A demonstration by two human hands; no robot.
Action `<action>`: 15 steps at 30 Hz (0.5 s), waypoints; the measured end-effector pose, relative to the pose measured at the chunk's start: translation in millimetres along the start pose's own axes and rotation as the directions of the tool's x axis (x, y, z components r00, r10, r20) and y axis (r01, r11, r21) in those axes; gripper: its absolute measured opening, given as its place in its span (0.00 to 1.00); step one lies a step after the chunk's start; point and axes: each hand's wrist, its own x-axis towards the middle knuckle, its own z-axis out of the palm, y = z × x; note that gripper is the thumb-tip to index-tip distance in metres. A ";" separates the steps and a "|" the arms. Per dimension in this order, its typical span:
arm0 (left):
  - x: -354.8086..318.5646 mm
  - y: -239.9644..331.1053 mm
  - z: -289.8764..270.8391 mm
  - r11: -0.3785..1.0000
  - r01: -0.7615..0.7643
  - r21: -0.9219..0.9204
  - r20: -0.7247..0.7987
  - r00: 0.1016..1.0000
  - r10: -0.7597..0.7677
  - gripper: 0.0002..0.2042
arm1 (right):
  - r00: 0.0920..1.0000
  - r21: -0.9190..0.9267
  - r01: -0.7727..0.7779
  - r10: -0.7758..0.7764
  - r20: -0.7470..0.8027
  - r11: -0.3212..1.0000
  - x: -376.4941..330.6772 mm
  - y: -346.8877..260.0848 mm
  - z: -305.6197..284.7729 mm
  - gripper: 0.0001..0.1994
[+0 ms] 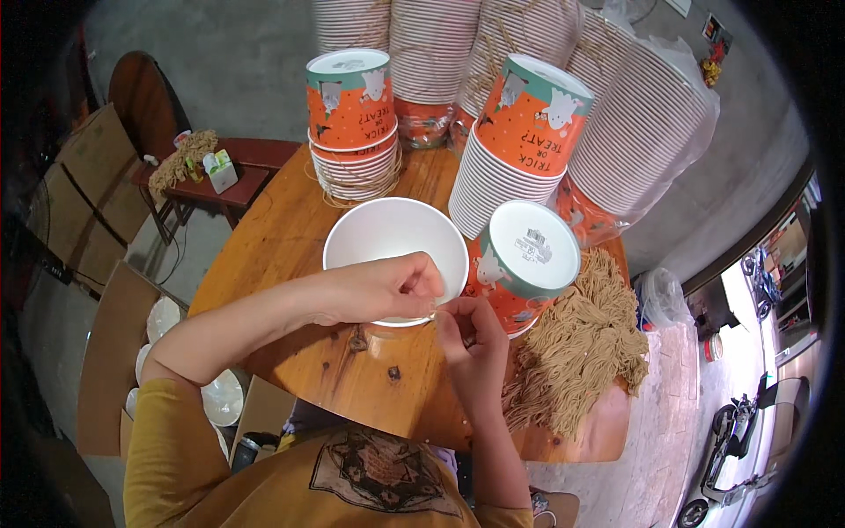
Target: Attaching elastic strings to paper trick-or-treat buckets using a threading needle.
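A white-lined paper bucket (392, 231) stands upright on the wooden table in front of me, its open mouth facing up. My left hand (387, 286) reaches across its near rim with the fingers curled into a pinch. Just beside it, my right hand (473, 334) is closed, thumb against fingers. The fingertips of both hands nearly meet at the near right of the rim, over something small and thin that I cannot make out. An upside-down orange bucket (532, 255) with a green band stands close to the right. Tan cord (576, 352) lies in a loose bundle next to my right hand.
Nested orange buckets (524, 132) stand upside down behind, with a shorter stack (352, 114) at the left, cord around its base. Tall plastic-wrapped stacks (638, 114) line the table's back. A cardboard box (114, 352) with white buckets sits at lower left, near a red bench (251, 154).
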 end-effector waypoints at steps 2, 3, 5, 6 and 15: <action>-1.9 1.3 -2.8 0.999 -0.002 0.033 0.026 1.000 0.002 0.11 | 1.000 0.003 -0.017 0.017 -0.017 1.000 -1.5 -0.1 0.2 0.06; -3.2 0.8 -4.0 0.998 -0.003 0.066 0.048 0.999 0.000 0.12 | 1.000 0.005 -0.017 0.017 -0.015 1.000 -1.5 0.3 1.4 0.06; -3.0 1.0 -3.9 0.996 -0.026 0.088 0.048 0.999 0.022 0.12 | 0.999 -0.012 0.017 -0.018 -0.035 1.000 -1.7 0.3 3.0 0.05; -3.0 0.8 -3.9 0.993 -0.049 0.110 0.050 0.998 0.044 0.12 | 0.999 -0.012 0.017 -0.018 -0.035 1.000 -1.9 0.5 3.5 0.05; -9.7 3.5 3.6 0.778 -0.131 0.614 -0.030 0.981 0.189 0.05 | 0.993 -0.048 0.105 -0.108 -0.056 0.993 -4.3 4.8 2.6 0.05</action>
